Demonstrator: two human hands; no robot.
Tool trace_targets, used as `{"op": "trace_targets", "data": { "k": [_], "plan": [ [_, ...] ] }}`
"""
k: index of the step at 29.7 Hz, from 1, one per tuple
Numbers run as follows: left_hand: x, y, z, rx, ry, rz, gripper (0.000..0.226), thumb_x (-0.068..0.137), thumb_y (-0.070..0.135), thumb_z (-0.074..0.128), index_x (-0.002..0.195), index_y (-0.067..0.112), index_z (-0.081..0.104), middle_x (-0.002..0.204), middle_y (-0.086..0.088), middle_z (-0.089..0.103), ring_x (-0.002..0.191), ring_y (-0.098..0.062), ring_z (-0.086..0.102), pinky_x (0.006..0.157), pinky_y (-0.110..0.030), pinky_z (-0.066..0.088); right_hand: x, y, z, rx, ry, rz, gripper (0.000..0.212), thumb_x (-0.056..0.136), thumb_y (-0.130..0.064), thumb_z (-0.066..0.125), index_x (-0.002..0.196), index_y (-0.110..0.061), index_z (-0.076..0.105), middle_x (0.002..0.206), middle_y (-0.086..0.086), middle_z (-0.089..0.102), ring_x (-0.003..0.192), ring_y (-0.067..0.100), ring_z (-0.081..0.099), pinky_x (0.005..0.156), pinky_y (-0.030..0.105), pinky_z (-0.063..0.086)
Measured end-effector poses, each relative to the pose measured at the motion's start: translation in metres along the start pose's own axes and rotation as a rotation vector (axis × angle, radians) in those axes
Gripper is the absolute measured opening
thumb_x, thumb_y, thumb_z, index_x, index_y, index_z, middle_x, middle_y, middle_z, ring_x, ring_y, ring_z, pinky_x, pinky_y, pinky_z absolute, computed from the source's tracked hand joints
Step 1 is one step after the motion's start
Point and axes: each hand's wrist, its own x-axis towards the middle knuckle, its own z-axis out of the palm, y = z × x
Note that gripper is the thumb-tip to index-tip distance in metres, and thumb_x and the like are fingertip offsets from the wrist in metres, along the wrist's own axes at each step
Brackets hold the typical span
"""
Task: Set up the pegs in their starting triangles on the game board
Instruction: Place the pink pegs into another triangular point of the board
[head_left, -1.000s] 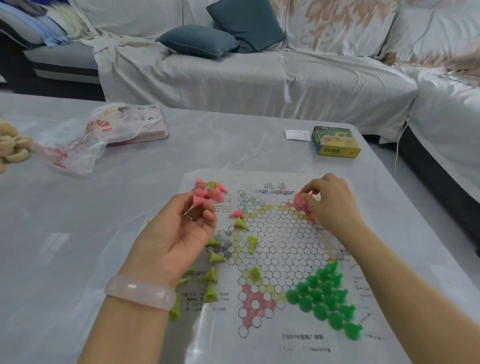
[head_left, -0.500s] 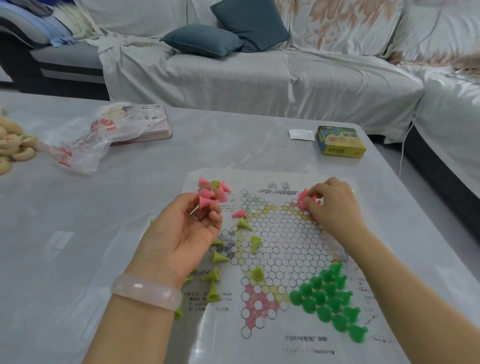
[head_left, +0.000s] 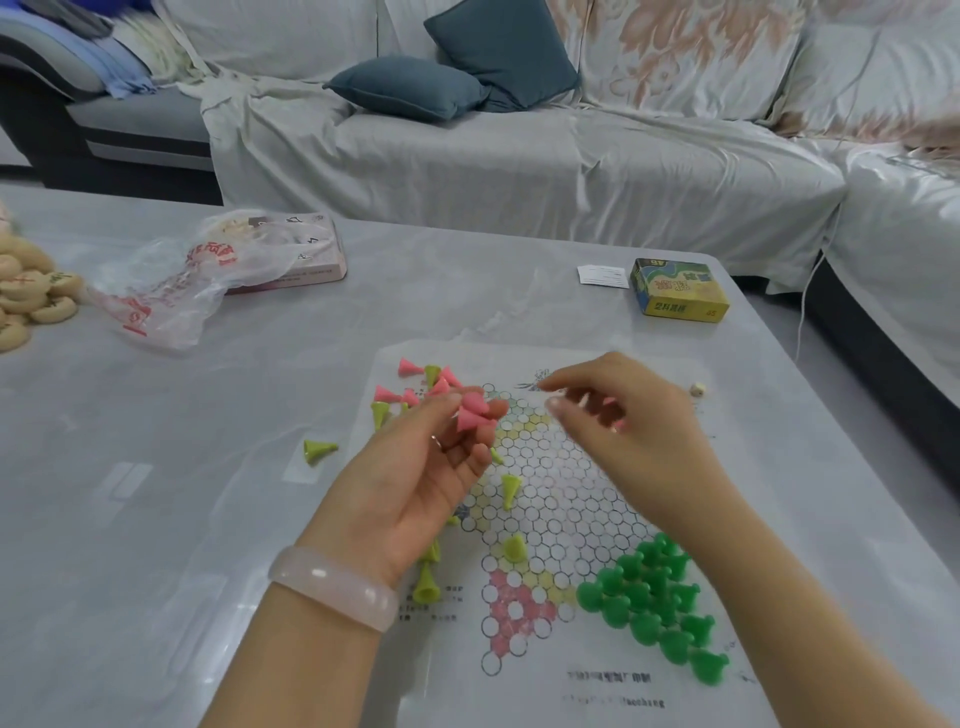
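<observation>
Pink pegs (head_left: 474, 413) sit pinched in the curled fingers of the left hand (head_left: 415, 483), raised over the board (head_left: 561, 519) on the counter (head_left: 156, 493). The right hand (head_left: 628, 431), blurred, hovers just right of it with loosely bent fingers; whether it holds anything I cannot tell. Green pegs (head_left: 654, 603) fill the triangle below the right hand, and yellow-green pegs (head_left: 511, 488) lie scattered by the left.
</observation>
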Motion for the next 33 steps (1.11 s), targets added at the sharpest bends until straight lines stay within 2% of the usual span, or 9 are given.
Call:
{"op": "trace_targets", "data": {
  "k": [4,10,14,18,21,23,25,28,33],
  "plan": [
    [-0.003,-0.006,0.006,0.036,-0.050,0.001,0.017,0.087,0.009,0.050,0.075,0.001,0.061,0.064,-0.006,0.062,0.051,-0.008,0.055,0.048,-0.016,0.050,-0.005,-0.010,0.012,0.038,-0.018,-0.164,0.015,0.081,-0.024,0.063,0.094,-0.028,0.068,0.081,-0.012,0.058,0.076,0.003,0.053,0.068,0.015,0.044],
    [-0.003,-0.007,0.006,0.082,-0.062,0.011,0.020,0.088,0.008,0.050,0.079,0.001,0.066,0.084,-0.015,0.066,0.053,-0.008,0.056,0.049,-0.017,0.050,-0.008,-0.001,0.013,0.043,0.036,-0.226,0.016,0.079,-0.034,0.060,0.091,-0.028,0.068,0.079,-0.014,0.057,0.077,-0.002,0.048,0.069,0.009,0.038],
    [-0.002,-0.009,0.009,0.142,-0.018,0.038,0.017,0.090,0.006,0.047,0.089,0.003,0.064,0.075,-0.010,0.065,0.053,-0.008,0.057,0.050,-0.016,0.051,-0.006,0.000,0.019,0.032,0.047,-0.215,0.018,0.079,-0.037,0.056,0.086,-0.027,0.069,0.077,-0.014,0.057,0.075,-0.002,0.048,0.067,0.011,0.038],
    [-0.002,-0.006,0.009,0.203,0.046,0.083,0.019,0.090,-0.001,0.045,0.092,0.006,0.062,0.084,-0.013,0.069,0.057,-0.012,0.059,0.053,-0.017,0.053,0.004,0.008,-0.001,0.120,0.144,-0.022,0.011,0.079,-0.032,0.055,0.074,-0.042,0.056,0.082,-0.016,0.057,0.072,0.002,0.054,0.065,0.017,0.046],
    [-0.002,-0.003,0.008,0.209,0.094,0.121,0.021,0.087,-0.006,0.045,0.092,0.006,0.062,0.087,-0.011,0.067,0.066,-0.015,0.061,0.055,-0.018,0.054,0.008,0.043,-0.022,0.084,0.306,0.185,0.020,0.084,-0.024,0.058,0.071,-0.039,0.057,0.087,-0.010,0.058,0.077,0.007,0.054,0.076,0.027,0.047],
    [-0.002,-0.002,0.006,0.221,0.099,0.136,0.021,0.088,-0.005,0.046,0.092,0.007,0.063,0.086,-0.009,0.066,0.070,-0.015,0.062,0.057,-0.018,0.055,0.007,0.062,-0.022,-0.054,0.268,0.298,0.013,0.086,-0.024,0.058,0.074,-0.030,0.061,0.095,-0.004,0.055,0.087,0.013,0.051,0.083,0.033,0.043],
    [-0.002,-0.003,0.005,0.234,0.096,0.141,0.020,0.087,-0.004,0.048,0.093,0.008,0.063,0.086,-0.008,0.065,0.071,-0.014,0.063,0.059,-0.019,0.055,0.006,0.072,-0.014,-0.196,0.165,0.306,0.007,0.086,-0.024,0.058,0.082,-0.023,0.064,0.099,-0.005,0.048,0.098,0.013,0.044,0.083,0.027,0.033],
    [-0.003,-0.003,0.004,0.224,0.095,0.144,0.019,0.087,-0.003,0.049,0.092,0.007,0.063,0.084,-0.008,0.066,0.070,-0.014,0.062,0.059,-0.019,0.055,0.007,0.073,-0.005,-0.282,0.091,0.264,0.009,0.086,-0.020,0.057,0.084,-0.017,0.065,0.101,-0.009,0.040,0.102,0.008,0.030,0.081,0.018,0.021],
    [-0.005,-0.001,0.001,0.244,0.090,0.167,0.020,0.087,-0.005,0.048,0.095,0.005,0.063,0.085,-0.007,0.065,0.070,-0.013,0.062,0.063,-0.019,0.056,0.009,0.080,-0.002,-0.344,0.098,0.288,0.013,0.086,-0.019,0.056,0.090,-0.013,0.067,0.115,-0.001,0.047,0.117,0.018,0.033,0.083,0.021,0.022]
  ]
}}
